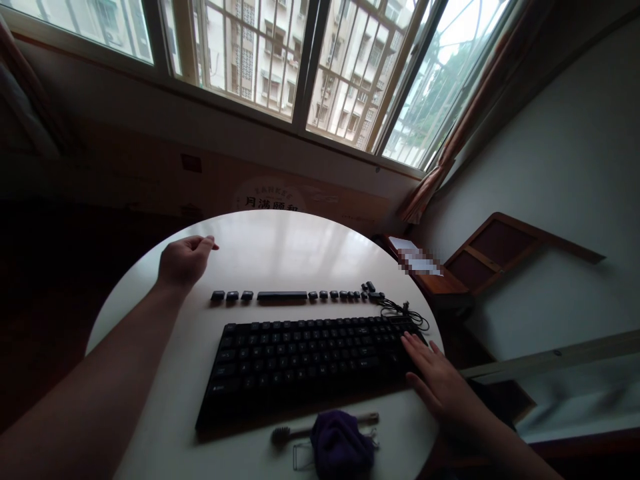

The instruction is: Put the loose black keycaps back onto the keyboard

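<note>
A black keyboard (300, 357) lies at a slant on the white round table (245, 253). Its front row looks bare of keycaps. My right hand (433, 373) rests on the keyboard's right end with the fingers stretched out. Over the table's far left part, my left hand (185, 260) is closed, thumb against fingers; what it may hold is hidden. Beyond the keyboard runs a row of loose black keycaps (233, 295), with a long spacebar (281, 295) among them. A few more keycaps (369, 287) cluster at the right end of the row.
In front of the keyboard lie a brush (281, 435), a crumpled purple cloth (343, 443) and a thin wire tool (301, 457). A coiled cable (405, 313) sits by the keyboard's far right corner. Right of the table stands a wooden chair or bench (450, 283) with papers (415, 257).
</note>
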`<act>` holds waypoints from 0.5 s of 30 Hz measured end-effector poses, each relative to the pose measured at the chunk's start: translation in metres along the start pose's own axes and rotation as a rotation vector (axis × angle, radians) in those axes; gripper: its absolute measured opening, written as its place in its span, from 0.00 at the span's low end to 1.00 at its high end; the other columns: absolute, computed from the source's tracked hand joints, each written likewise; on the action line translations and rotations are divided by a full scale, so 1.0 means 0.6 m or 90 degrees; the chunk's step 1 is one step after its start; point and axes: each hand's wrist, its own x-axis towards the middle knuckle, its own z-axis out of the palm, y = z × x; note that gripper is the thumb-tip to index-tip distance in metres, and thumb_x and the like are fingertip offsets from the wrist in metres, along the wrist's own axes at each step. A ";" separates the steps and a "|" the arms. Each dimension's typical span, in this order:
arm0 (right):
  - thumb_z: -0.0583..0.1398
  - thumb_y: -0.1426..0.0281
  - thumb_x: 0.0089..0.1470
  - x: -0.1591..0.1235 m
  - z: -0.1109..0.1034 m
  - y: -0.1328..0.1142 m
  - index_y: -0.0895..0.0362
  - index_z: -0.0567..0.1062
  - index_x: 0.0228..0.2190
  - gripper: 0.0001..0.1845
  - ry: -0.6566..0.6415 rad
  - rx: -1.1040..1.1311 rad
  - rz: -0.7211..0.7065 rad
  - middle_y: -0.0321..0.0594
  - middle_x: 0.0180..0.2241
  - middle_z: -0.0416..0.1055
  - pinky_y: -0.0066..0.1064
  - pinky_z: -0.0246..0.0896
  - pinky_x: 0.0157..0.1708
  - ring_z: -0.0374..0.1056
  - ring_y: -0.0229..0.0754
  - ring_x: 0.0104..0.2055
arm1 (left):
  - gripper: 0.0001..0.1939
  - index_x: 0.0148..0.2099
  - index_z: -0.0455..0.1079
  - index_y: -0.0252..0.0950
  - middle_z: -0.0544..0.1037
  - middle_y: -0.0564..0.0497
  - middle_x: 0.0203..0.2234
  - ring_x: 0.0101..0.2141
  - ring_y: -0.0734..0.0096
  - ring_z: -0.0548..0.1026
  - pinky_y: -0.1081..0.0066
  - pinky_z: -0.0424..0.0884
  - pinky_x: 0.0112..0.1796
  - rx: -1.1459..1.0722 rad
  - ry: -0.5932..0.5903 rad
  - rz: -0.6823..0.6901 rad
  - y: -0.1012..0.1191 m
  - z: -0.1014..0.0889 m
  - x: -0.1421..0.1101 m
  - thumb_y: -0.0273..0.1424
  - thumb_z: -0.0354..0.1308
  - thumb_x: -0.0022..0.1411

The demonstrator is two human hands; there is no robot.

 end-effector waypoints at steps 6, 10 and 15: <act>0.52 0.60 0.67 0.116 -0.099 0.019 0.50 0.67 0.63 0.26 0.024 -0.007 -0.024 0.46 0.65 0.62 0.62 0.46 0.67 0.54 0.56 0.69 | 0.16 0.34 0.79 0.34 0.72 0.55 0.20 0.27 0.67 0.69 0.69 0.64 0.32 -0.008 0.007 -0.001 0.005 -0.001 -0.004 0.40 0.56 0.59; 0.58 0.62 0.63 0.228 -0.122 0.042 0.48 0.78 0.52 0.18 0.019 -0.017 -0.016 0.43 0.64 0.65 0.61 0.47 0.66 0.53 0.59 0.70 | 0.16 0.34 0.79 0.35 0.71 0.55 0.19 0.28 0.66 0.71 0.69 0.64 0.32 -0.011 0.007 0.003 0.003 -0.002 -0.004 0.41 0.55 0.59; 0.62 0.66 0.58 0.339 -0.092 0.074 0.49 0.83 0.44 0.13 -0.035 -0.011 0.011 0.45 0.61 0.69 0.57 0.52 0.65 0.57 0.60 0.68 | 0.16 0.32 0.79 0.37 0.71 0.55 0.18 0.28 0.65 0.71 0.69 0.65 0.34 -0.009 0.012 0.003 0.001 -0.002 -0.001 0.41 0.56 0.58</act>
